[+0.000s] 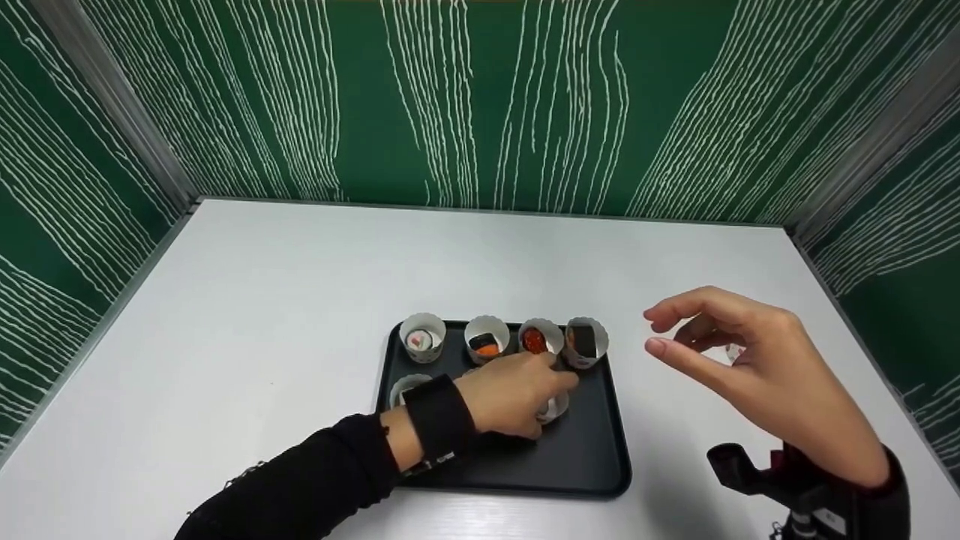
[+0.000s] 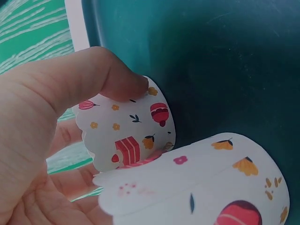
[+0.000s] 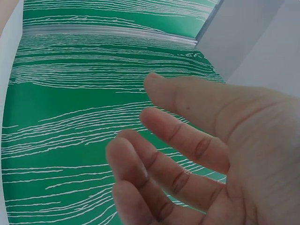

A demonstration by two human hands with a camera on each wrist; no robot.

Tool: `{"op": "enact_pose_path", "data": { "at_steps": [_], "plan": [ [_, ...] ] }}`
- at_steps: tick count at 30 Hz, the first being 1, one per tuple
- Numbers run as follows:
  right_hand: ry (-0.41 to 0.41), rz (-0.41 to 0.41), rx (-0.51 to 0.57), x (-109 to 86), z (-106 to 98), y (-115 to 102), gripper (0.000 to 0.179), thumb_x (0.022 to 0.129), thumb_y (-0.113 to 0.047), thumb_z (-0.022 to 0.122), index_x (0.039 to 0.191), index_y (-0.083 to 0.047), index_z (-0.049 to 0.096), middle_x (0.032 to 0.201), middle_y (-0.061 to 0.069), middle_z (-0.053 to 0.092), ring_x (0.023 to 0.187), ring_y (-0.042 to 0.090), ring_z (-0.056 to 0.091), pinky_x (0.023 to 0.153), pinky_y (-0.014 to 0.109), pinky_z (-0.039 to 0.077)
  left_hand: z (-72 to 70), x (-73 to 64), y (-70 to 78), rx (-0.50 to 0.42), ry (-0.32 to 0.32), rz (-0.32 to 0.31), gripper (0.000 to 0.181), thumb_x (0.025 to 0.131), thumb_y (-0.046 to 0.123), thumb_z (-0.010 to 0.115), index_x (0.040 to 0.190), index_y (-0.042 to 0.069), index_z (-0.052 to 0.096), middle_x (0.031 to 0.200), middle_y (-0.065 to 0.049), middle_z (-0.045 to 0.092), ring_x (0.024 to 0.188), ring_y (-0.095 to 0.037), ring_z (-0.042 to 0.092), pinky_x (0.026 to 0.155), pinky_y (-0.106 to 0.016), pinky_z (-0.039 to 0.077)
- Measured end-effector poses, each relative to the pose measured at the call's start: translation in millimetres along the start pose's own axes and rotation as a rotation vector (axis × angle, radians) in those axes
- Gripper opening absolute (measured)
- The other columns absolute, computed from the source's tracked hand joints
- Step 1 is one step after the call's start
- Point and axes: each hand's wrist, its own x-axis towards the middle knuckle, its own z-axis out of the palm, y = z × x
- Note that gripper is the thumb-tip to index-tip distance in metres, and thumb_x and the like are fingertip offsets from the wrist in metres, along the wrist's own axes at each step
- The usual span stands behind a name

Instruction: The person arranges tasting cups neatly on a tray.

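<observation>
My left hand [image 1: 514,394] reaches over the black tray [image 1: 574,469] and pinches a paper baking cup [image 2: 126,122] printed with cakes and flowers. In the left wrist view the thumb presses the cup's outer wall and the other fingers lie behind it. A second printed cup [image 2: 201,192] stands close beside it. Along the tray's far edge are cups with a sushi roll [image 1: 420,340], an orange and black piece [image 1: 485,344], a red-topped piece [image 1: 534,340] and a black-wrapped piece [image 1: 583,341]. My right hand [image 1: 757,367] hovers right of the tray, fingers loosely bent, holding nothing.
Another cup [image 1: 405,386] at the tray's left is partly covered by the left wrist. The white table [image 1: 262,315] has green walls [image 1: 495,105] with wavy white lines behind and at the sides. A camera mount [image 1: 772,476] is on the right wrist.
</observation>
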Motion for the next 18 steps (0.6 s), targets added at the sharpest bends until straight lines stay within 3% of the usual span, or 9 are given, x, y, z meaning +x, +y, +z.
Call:
{"op": "enact_pose_path", "data": {
  "at_steps": [12,18],
  "plan": [
    [-0.002,-0.005,-0.002,-0.1,-1.2,-0.2,0.028,0.092,-0.013,0.085,0.112,-0.031,0.077,0.107,-0.012,0.077,0.08,0.004,0.073,0.078,0.009,0.052,-0.1,-2.7,1.6,-0.001,-0.017,-0.025,0.067,0.079,0.025,0.095,0.139,0.018,0.066,0.117,-0.005,0.069,0.097,-0.016,0.069,0.084,-0.027,0.06],
    [-0.006,0.007,-0.001,-0.3,-1.5,-0.4,0.027,0.093,-0.013,0.085,0.111,-0.031,0.077,0.107,-0.012,0.077,0.081,0.004,0.073,0.079,0.009,0.052,0.7,-2.9,1.0,-0.017,-0.011,-0.017,0.064,0.078,0.023,0.095,0.135,0.016,0.065,0.115,-0.005,0.067,0.093,-0.015,0.067,0.079,-0.026,0.06]
  ]
}}
